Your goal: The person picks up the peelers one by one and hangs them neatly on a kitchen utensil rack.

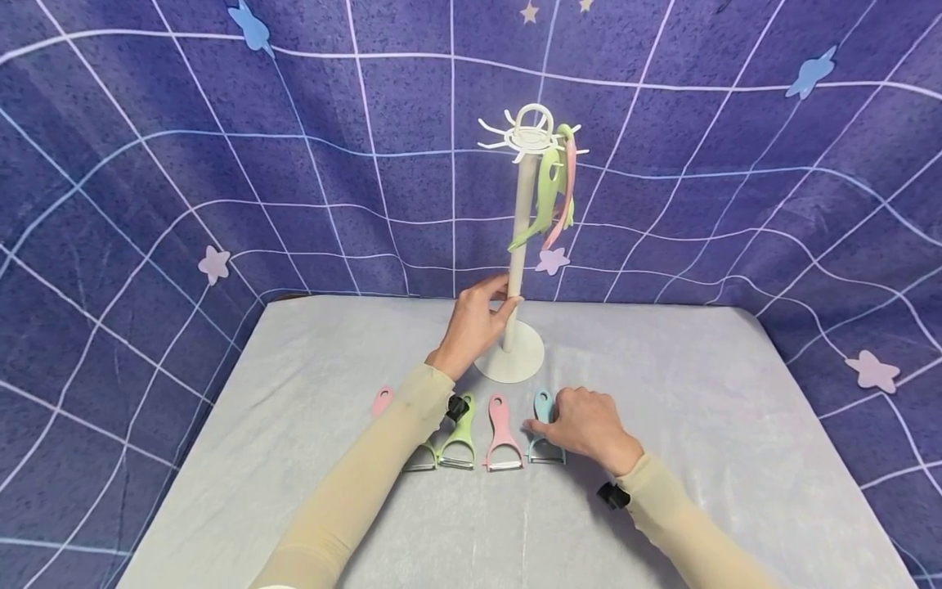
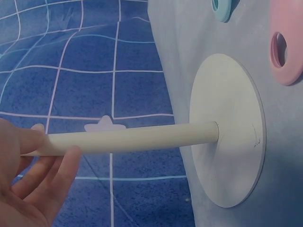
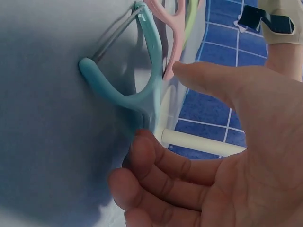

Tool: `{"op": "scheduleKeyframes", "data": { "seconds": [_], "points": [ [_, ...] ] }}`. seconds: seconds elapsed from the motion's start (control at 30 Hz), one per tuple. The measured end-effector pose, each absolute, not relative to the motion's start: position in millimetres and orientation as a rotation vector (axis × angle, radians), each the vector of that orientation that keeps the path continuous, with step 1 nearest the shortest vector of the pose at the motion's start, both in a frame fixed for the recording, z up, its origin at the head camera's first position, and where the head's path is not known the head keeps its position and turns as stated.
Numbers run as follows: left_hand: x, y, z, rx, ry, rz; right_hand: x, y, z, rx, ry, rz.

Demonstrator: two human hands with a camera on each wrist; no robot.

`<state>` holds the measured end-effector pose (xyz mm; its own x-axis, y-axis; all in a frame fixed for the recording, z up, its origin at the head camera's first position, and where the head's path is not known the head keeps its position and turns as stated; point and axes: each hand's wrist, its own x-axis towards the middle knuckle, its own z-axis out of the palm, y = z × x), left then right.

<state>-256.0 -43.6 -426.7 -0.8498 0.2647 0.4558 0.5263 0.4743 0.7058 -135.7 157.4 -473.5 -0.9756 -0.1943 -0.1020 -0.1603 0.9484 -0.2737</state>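
My left hand [image 1: 477, 329] grips the pole [image 1: 521, 204] of a cream upright stand, thumb and fingers around it above the round base [image 1: 524, 366]. From hooks on the stand's right side hang a green peeler [image 1: 546, 196], a pink peeler [image 1: 570, 180] and more green behind them. My right hand [image 1: 589, 425] is at a blue Y-shaped peeler [image 1: 544, 404] lying on the table. In the right wrist view, its bent fingertips are right beside the blue peeler's handle [image 3: 150, 111], while the thumb stands well apart from them.
Left of the blue peeler lie a pink peeler [image 1: 500, 425] and a green peeler [image 1: 464, 433]. Beyond them, another pink handle [image 1: 382, 401] and a green peeler head [image 1: 423, 460] show partly behind my left sleeve. A blue gridded curtain [image 1: 331, 180] surrounds the grey-covered table [image 1: 699, 384].
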Motion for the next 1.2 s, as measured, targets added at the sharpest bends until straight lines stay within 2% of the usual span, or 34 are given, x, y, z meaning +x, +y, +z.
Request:
{"op": "scheduleKeyframes", "data": {
  "seconds": [1.2],
  "points": [
    [-257.6, -44.0, -431.3, -0.67, -2.448, -1.298, -130.2, 149.4, -482.9, -0.274, 3.01, -0.424]
  ]
}}
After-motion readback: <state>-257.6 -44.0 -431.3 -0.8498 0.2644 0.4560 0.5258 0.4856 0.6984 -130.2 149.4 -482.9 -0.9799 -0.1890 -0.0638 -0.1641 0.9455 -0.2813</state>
